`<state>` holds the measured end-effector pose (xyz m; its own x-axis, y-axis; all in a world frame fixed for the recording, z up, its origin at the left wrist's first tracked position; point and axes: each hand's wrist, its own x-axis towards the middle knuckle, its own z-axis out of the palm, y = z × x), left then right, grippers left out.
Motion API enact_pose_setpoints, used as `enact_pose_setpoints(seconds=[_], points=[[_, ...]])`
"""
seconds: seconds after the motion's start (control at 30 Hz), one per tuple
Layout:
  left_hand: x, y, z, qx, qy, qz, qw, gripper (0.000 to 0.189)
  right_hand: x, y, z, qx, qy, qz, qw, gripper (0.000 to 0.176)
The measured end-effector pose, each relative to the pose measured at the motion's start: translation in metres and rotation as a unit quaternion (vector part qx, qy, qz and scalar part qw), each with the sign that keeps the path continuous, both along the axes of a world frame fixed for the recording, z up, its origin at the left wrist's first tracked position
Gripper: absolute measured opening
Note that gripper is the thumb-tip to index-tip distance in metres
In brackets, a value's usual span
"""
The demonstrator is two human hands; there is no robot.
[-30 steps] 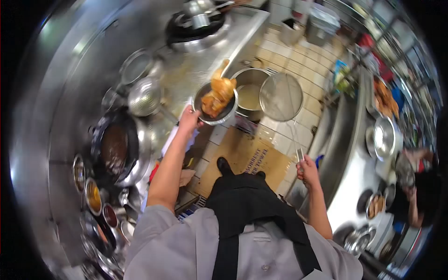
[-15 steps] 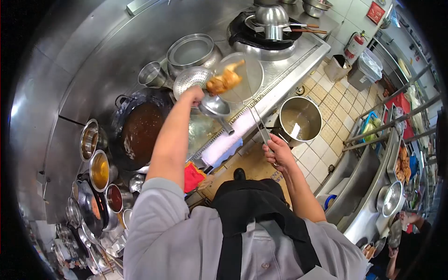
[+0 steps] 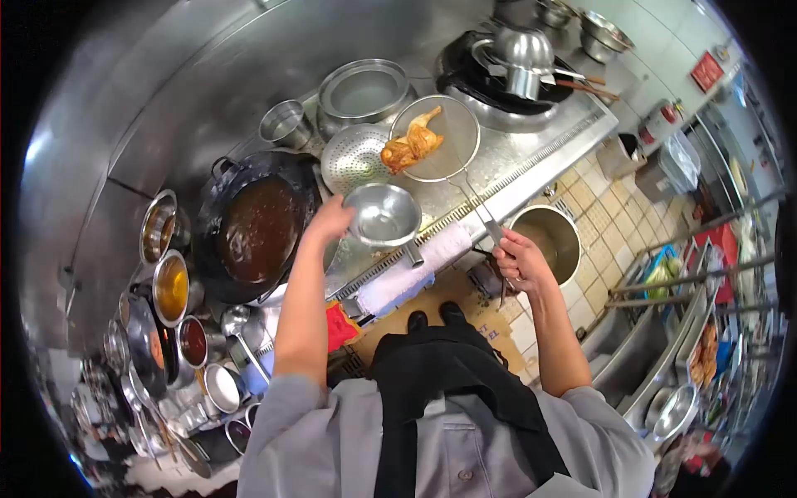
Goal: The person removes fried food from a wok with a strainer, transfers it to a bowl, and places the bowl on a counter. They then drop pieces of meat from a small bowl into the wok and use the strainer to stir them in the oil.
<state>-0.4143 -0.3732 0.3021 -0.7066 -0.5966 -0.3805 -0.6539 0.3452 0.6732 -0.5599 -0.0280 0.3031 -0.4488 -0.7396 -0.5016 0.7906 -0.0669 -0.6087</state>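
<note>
My left hand grips the rim of an empty steel bowl, held level over the stove ledge beside the wok. My right hand is closed on the long handle of a round wire strainer. Fried golden chicken lies in the strainer's mesh, which hangs over the steel counter near a perforated colander. A black wok full of dark brown sauce sits just left of my left hand.
A large steel pot and a small one stand behind the colander. A second burner carries a ladle. Sauce and seasoning bowls line the left. A stock pot stands on the tiled floor at right.
The chicken has gone from the bowl into the strainer. My left hand lowered the bowl, now upright and empty. My right hand shifted right, and the strainer with the chicken moved with it.
</note>
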Motion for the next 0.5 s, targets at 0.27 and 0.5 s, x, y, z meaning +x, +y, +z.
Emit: enact_pose_setpoints(seconds=[0.27, 0.5], points=[[0.164, 0.119, -0.003, 0.204, 0.16, 0.264, 0.929, 0.03, -0.043, -0.08, 0.038, -0.041, -0.107, 0.164, 0.98, 0.017], [0.253, 0.234, -0.043, 0.224, 0.303, 0.489, 0.787, 0.03, -0.02, -0.195, 0.043, -0.109, -0.136, 0.351, 0.92, 0.017]])
